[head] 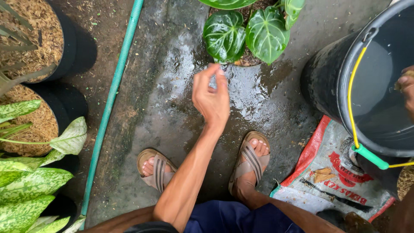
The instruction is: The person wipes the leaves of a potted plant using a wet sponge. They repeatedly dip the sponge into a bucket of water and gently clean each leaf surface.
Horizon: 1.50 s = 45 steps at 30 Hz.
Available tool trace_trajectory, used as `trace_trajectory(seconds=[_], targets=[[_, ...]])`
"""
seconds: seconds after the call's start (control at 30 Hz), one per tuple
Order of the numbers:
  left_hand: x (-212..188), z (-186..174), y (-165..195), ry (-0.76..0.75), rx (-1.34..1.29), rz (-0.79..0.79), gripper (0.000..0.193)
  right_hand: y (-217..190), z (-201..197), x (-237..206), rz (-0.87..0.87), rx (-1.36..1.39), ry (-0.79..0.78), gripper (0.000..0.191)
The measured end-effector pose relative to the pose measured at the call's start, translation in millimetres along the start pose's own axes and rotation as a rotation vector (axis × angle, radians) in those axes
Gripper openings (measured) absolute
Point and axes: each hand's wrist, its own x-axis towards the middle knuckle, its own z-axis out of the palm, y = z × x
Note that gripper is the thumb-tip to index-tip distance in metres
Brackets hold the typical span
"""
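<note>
The left hand (212, 97) reaches out over wet concrete (172, 64), fingertips pinched together just below a potted plant (248, 32) with dark, veined leaves. The right hand (407, 88) shows only at the frame's edge, over a black bucket (327, 73) of water. A green hose (113, 92) runs past husk-filled pots (64, 43). Sandalled feet (250, 157) stand beside a printed sack (332, 172).

Right hand (406, 88) cut by right edge – only fingertips show, grip unclear. Black bucket (327, 73) cropped at right. Left hand (212, 96) fingertips pinched – contents too small.
</note>
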Motion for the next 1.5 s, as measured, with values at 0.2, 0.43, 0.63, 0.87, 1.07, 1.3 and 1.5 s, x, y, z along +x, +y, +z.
trace_trajectory(seconds=[0.2,0.43,0.63,0.87,1.07,1.3,1.5], targets=[[23,6,-20,-0.100,-0.455,-0.488,0.028,-5,6,-1,0.009,0.010,-0.088,0.027],[33,11,-9,-0.173,-0.735,-0.463,0.016,-28,3,3,-0.393,0.442,-0.044,0.044],[42,5,3,-0.210,-0.658,-0.666,0.013,-54,5,7,-0.033,-0.023,0.004,0.037],[41,13,2,-0.145,-0.773,-0.632,0.019,-66,0,8,0.039,-0.085,-0.012,0.029],[50,15,0,-0.260,-0.660,-0.448,0.019,-73,-1,4,0.058,-0.241,-0.027,0.025],[55,20,14,-0.251,-0.707,-0.662,0.024,-74,-6,6,0.056,-0.356,-0.072,0.031],[62,26,20,-0.326,-0.814,-0.617,0.030,-38,-9,0,-0.154,0.241,0.032,0.032]])
